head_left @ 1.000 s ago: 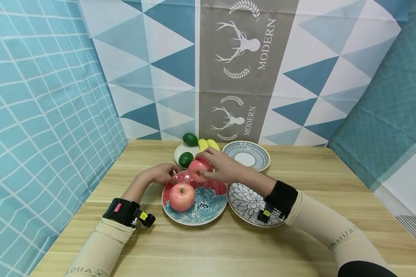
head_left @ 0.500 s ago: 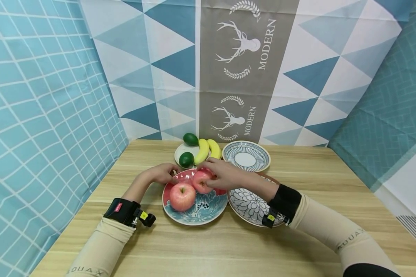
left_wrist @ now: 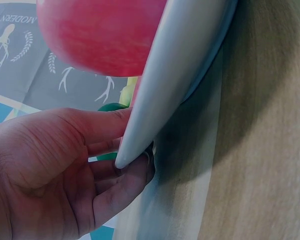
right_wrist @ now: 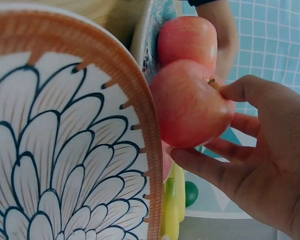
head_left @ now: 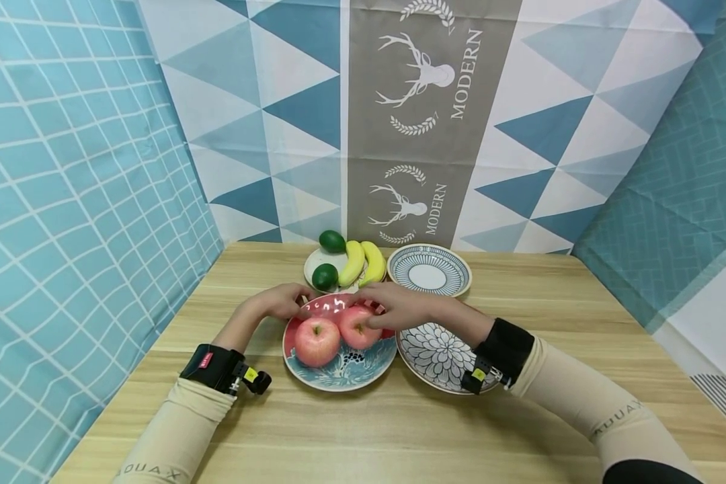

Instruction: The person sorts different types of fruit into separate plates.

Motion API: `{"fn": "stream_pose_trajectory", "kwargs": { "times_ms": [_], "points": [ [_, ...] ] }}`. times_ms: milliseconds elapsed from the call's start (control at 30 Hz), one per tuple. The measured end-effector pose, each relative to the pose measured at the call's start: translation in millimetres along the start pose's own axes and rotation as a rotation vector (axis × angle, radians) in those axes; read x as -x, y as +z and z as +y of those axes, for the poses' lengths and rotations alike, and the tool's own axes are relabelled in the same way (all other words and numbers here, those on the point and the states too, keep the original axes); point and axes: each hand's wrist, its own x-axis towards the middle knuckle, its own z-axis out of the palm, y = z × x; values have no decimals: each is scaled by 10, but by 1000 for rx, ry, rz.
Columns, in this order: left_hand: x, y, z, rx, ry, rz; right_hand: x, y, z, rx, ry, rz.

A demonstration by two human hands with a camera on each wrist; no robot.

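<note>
My left hand (head_left: 283, 302) pinches the left back rim of a red and blue plate (head_left: 339, 382). In the left wrist view its thumb lies inside the rim (left_wrist: 162, 85) and the fingers curl beneath. Two red apples sit in this plate, side by side. My right hand (head_left: 399, 305) has its fingers around the right apple (head_left: 358, 328). In the right wrist view, the right thumb touches that apple (right_wrist: 190, 102) near its stem, with the other fingers along its side. The left apple (head_left: 316, 343) is untouched, stem up.
Behind stands a small white plate (head_left: 312, 261) with two green avocado-like fruits (head_left: 325, 277) and two bananas (head_left: 352, 264). A blue-lined plate (head_left: 426, 277) is at back right. A flower-patterned plate (head_left: 438, 353) stands close on the right, partly under my right forearm.
My right hand has brought the second apple down and forward into the red and blue plate, beside the first. The bananas show more fully. My left hand stays on the rim.
</note>
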Motion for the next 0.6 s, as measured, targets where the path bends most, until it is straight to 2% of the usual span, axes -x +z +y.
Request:
{"fn": "stream_pose_trajectory", "kwargs": {
  "times_ms": [333, 400, 600],
  "points": [
    [5, 25, -16, 6, 3, -3, 51, -55, -20, -231, 21, -199],
    [13, 19, -9, 11, 2, -1, 50, -50, -28, -261, 28, -216],
    [-8, 20, -1, 14, -1, -6, 35, -35, -14, -253, 30, -208]
  ]
}}
